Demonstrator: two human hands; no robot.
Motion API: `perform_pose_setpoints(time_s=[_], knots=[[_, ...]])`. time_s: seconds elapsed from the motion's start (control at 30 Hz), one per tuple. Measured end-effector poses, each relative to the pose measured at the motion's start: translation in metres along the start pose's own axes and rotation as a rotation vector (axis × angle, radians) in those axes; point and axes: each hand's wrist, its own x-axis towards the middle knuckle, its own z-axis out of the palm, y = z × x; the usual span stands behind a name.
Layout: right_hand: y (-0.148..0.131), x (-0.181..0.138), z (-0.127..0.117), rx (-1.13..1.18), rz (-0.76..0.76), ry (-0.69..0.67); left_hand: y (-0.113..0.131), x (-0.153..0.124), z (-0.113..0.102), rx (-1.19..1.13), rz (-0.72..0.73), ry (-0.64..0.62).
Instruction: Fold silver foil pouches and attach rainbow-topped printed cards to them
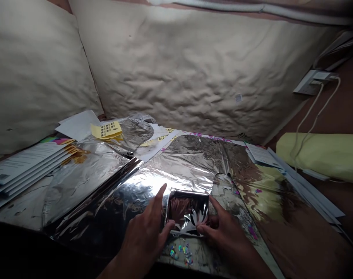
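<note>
**Both hands at a small, square, shiny silver foil piece [187, 207]**

The foil square lies at the near middle of the worktop [194, 254], between a bare left hand [144, 226] and a bare right hand [223, 226]. The left thumb touches its left edge, while the left index finger points away to the far side, with a wide gap between the two. The right thumb presses on the near right corner and the other fingers curl at the right edge, holding it there. Glare makes it hard to tell whether the square is a pouch or a flat sheet.

Beyond it and to the left spreads a large, wrinkled silver foil sheet [107, 209]. Small, round, iridescent confetti [180, 251] lies just on the near side of the square. At the left is a stack of white printed booklets [28, 162]; far left, a yellow paper with dark printed squares [108, 130]. At the right are loose white papers [307, 190] and a pale yellow bundle [324, 155].
</note>
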Motion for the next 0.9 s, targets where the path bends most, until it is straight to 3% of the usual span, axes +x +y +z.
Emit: perform_pose_setpoints(time_s=[0.1,0.2,0.3,0.37,0.43,0.5,0.57,0.63,0.8,0.9], knots=[[-0.003,0.001,-0.002,-0.038,-0.051,-0.041,0.011,0.004,0.006,0.226,0.354,0.118],[-0.003,0.001,-0.004,-0.063,-0.084,-0.073,0.017,0.011,0.024,0.345,0.539,0.02],[-0.001,-0.003,-0.004,-0.242,-0.174,0.042,0.015,0.012,0.042,0.385,0.461,-0.048],[0.001,-0.006,-0.002,-0.452,-0.392,0.27,0.013,0.011,0.047,0.384,0.416,-0.075],[0.003,-0.006,0.002,-0.67,-0.648,0.384,0.013,0.01,0.048,0.371,0.407,-0.095],[0.006,-0.001,0.006,-0.844,-0.776,0.271,0.013,0.01,0.045,0.356,0.402,-0.119],[0.01,0.006,0.01,-0.951,-0.761,0.096,0.014,0.01,0.043,0.339,0.378,-0.136],[0.013,0.012,0.011,-0.999,-0.698,0.008,0.014,0.01,0.043,0.316,0.349,-0.146],[0.011,0.016,0.011,-1.033,-0.63,-0.032,0.015,0.011,0.045,0.283,0.332,-0.155],[0.009,0.014,0.013,-1.04,-0.62,-0.012,0.013,0.007,0.044,0.305,0.31,-0.066]])
